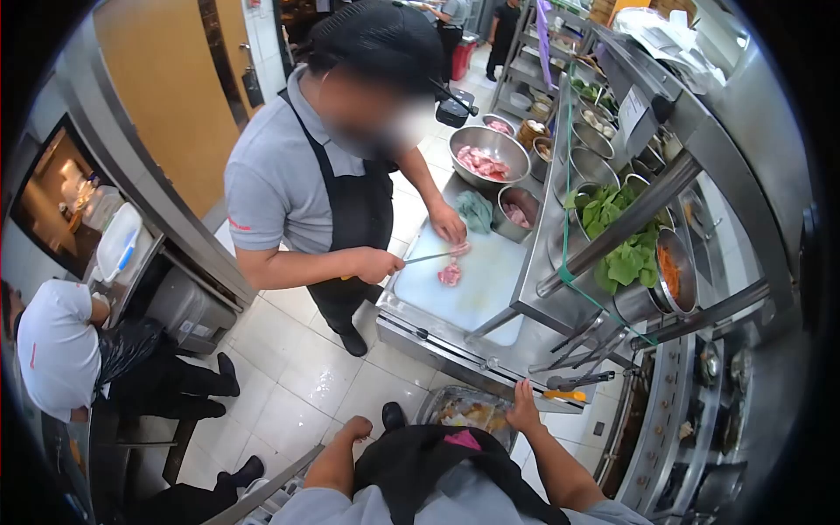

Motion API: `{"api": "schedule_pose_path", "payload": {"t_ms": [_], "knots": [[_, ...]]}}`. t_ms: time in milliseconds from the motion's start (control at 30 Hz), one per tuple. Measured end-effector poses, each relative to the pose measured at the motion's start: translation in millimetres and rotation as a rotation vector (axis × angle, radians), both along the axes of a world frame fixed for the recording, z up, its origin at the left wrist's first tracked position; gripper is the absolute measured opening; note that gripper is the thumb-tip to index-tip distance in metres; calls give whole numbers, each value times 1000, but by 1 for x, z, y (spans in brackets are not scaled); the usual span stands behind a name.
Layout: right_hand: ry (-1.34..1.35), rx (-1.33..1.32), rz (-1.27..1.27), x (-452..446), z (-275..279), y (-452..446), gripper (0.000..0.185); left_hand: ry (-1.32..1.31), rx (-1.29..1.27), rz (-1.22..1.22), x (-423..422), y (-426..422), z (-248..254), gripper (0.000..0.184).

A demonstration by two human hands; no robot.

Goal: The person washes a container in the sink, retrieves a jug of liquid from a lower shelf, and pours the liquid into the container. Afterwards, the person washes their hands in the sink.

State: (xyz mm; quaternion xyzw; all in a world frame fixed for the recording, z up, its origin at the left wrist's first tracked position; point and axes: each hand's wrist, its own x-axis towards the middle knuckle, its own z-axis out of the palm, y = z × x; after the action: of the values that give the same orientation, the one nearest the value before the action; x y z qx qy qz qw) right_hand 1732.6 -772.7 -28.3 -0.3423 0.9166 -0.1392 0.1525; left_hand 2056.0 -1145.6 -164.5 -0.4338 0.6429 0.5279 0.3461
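Note:
My right hand (pixel 525 408) is raised at the front edge of the steel counter (pixel 420 350), its fingers stretched upward and holding nothing. Beside it, a tool with an orange handle (pixel 564 395) lies at the counter's corner, close to dark-handled tongs (pixel 579 381). My left hand (pixel 356 428) hangs low over the tiled floor at my left side, and its fingers are too hidden to make out. Between my hands, a black apron (pixel 420 464) covers my front. Under the counter edge, a tray of food scraps (pixel 472 411) is partly hidden by my body.
Across the counter, a co-worker (pixel 337 175) cuts raw meat (pixel 449 275) with a knife (pixel 427 257) on a white cutting board (pixel 411 289). Bowls of meat (pixel 455 166), leafy greens (pixel 626 236) and shredded carrot (pixel 668 271) stand along the right. Another person (pixel 61 350) bends at far left.

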Motion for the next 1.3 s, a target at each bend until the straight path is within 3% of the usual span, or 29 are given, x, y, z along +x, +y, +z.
{"api": "schedule_pose_path", "payload": {"t_ms": [333, 533, 833, 1133, 1300], "knots": [[-155, 83, -11, -13, 13, -2, 83, 75, 1, -111, -50, -26, 3, 27], [-145, 74, 11, -13, 11, 3, 83, 93, -13, -264, -58, -34, 0, 19], [-90, 60, 7, -7, 14, -1, 77, 92, 12, -362, -48, -34, -18, 23], [-104, 84, -7, -8, 18, -2, 78, 23, 73, -107, -48, -30, -9, 23], [-92, 75, -14, -9, 13, 0, 78, 14, 30, -117, -48, -23, -4, 25]]}}
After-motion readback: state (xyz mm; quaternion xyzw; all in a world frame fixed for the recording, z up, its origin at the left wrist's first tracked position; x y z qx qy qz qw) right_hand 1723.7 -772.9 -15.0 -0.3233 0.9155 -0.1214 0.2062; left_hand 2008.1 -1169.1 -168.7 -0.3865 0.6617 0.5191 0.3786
